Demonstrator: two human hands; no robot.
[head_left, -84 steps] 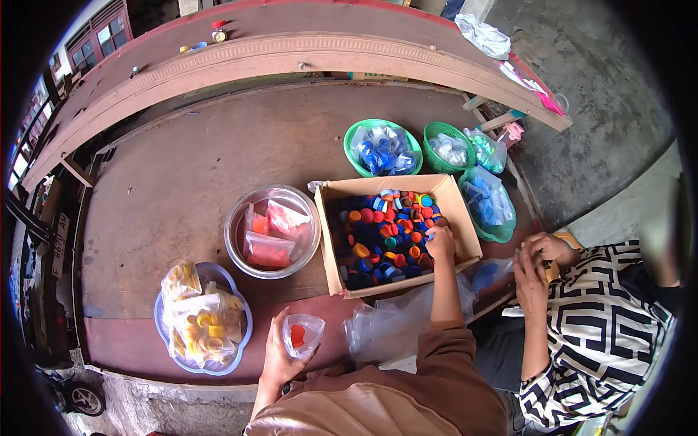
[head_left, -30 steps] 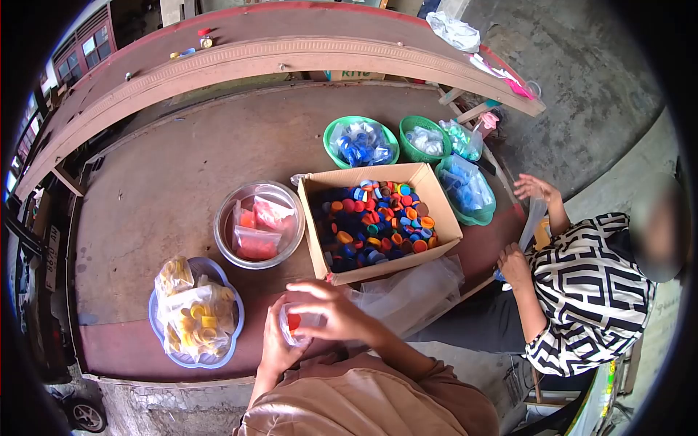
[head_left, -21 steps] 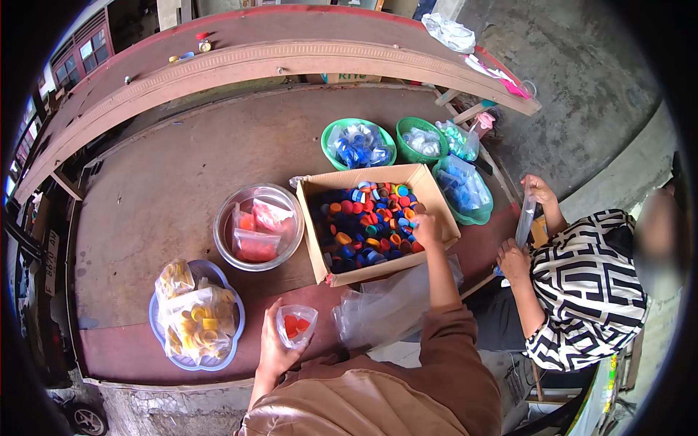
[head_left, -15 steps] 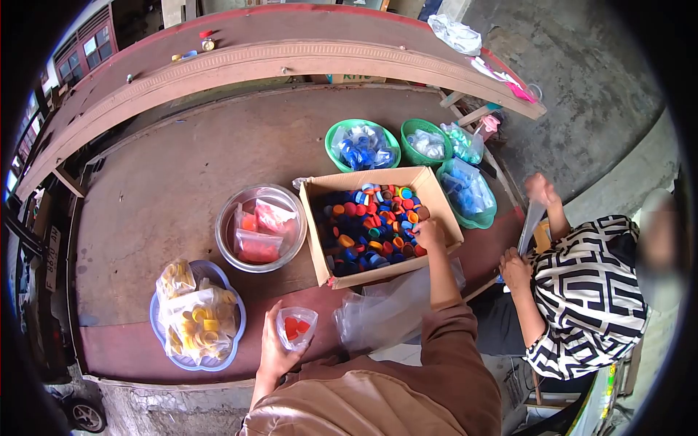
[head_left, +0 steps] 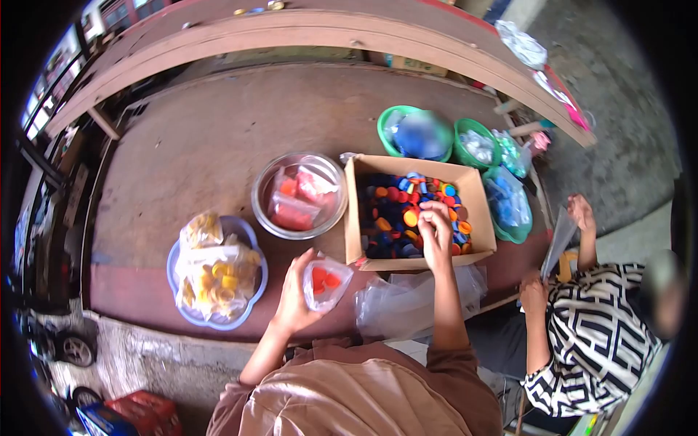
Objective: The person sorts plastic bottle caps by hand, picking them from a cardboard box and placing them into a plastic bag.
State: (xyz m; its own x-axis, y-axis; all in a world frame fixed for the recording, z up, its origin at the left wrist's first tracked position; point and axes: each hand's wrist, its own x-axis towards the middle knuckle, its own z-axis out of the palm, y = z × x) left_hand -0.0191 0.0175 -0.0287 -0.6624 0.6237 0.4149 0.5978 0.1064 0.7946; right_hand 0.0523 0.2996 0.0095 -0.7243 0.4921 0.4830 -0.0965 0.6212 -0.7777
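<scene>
My left hand (head_left: 296,294) is wrapped round a clear plastic bag (head_left: 336,292), its mouth held wide and facing up. Inside it lie a few red bottle caps (head_left: 325,279). Over the cardboard box (head_left: 353,218) hangs my right hand (head_left: 437,234), its fingers curled together; whether a cap is between them I cannot make out. Bottle caps (head_left: 393,195) of many colours, mostly blue, red and orange, fill the box. Flat clear bags (head_left: 407,309) lie along the table edge beneath my right forearm.
Left of the box stands a metal bowl (head_left: 256,207) with bagged red caps. A lilac basket (head_left: 174,283) holds bagged yellow caps. Green baskets (head_left: 458,142) with bagged caps stand behind and right of the box. At right, another person (head_left: 592,327) holds a clear bag (head_left: 561,236).
The view has swung, so the table's things appear farther right. My right hand has risen from the caps and moved left over the box. My left hand keeps the bag.
</scene>
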